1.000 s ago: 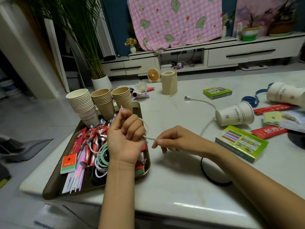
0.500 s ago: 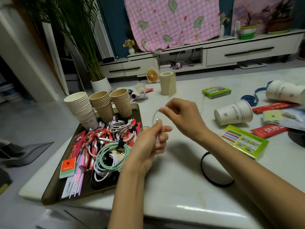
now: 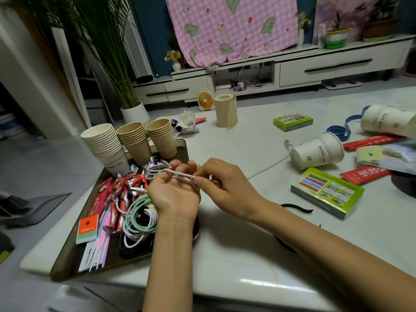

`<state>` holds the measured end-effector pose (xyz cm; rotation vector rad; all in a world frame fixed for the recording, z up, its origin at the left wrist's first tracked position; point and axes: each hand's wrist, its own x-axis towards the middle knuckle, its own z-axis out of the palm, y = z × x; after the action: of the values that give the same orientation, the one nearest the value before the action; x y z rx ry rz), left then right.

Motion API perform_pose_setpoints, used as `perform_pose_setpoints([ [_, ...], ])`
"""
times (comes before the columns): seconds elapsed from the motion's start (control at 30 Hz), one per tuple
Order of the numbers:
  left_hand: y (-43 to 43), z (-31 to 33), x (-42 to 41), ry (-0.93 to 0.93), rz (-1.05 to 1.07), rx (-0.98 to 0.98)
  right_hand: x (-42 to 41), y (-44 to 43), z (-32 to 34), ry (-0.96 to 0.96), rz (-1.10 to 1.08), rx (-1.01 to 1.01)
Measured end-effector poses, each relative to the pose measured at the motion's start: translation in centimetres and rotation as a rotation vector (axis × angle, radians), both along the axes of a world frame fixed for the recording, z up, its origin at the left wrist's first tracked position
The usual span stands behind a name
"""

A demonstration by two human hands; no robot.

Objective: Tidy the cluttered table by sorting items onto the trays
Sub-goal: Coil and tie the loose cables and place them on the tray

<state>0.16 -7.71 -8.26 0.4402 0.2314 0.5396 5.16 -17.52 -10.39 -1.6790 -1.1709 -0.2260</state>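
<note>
Judging by the bench [image 3: 236, 255], half is sorted: tray [image 3: 67, 263] packed at 9 o'clock, cups [image 3: 317, 154] and boxes [image 3: 326, 192] loose at 3 o'clock. Centrally, the left hand [image 3: 174, 194] curls its fingers round the white cable [image 3: 182, 175]; the right hand [image 3: 225, 185] pinches it.

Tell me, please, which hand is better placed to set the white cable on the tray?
Probably left. The left hand holds the loops of the white cable over the edge of the tray; the right hand only pinches the strand, farther away.
</note>
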Motion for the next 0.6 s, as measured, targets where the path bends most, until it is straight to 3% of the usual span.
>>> perform_pose_setpoints([
  [0.13,0.5,0.1,-0.2,0.156,-0.024,0.149,0.3,-0.3,-0.1,0.014,-0.002,-0.008],
  [0.2,1.0,0.3,-0.5,0.345,-0.072,0.402,0.4,-0.4,0.2,-0.022,-0.040,0.057],
  [0.27,1.6,0.9,-1.4,0.463,-0.294,0.602,0.9,-0.7,0.8,-0.046,-0.109,0.145],
  [0.33,1.9,1.7,-2.2,0.385,-0.625,0.580,1.7,-1.2,1.4,-0.040,-0.174,0.188],
  [0.43,1.5,2.6,-3.0,0.058,-0.934,0.374,2.3,-1.7,2.0,-0.005,-0.250,0.074],
  [0.5,0.6,2.8,-3.2,-0.064,-0.938,0.336,2.0,-1.7,2.4,0.076,-0.205,0.052],
  [0.6,-0.6,2.3,-3.1,-0.095,-0.909,0.290,0.9,-1.7,3.3,0.299,0.124,0.088],
])
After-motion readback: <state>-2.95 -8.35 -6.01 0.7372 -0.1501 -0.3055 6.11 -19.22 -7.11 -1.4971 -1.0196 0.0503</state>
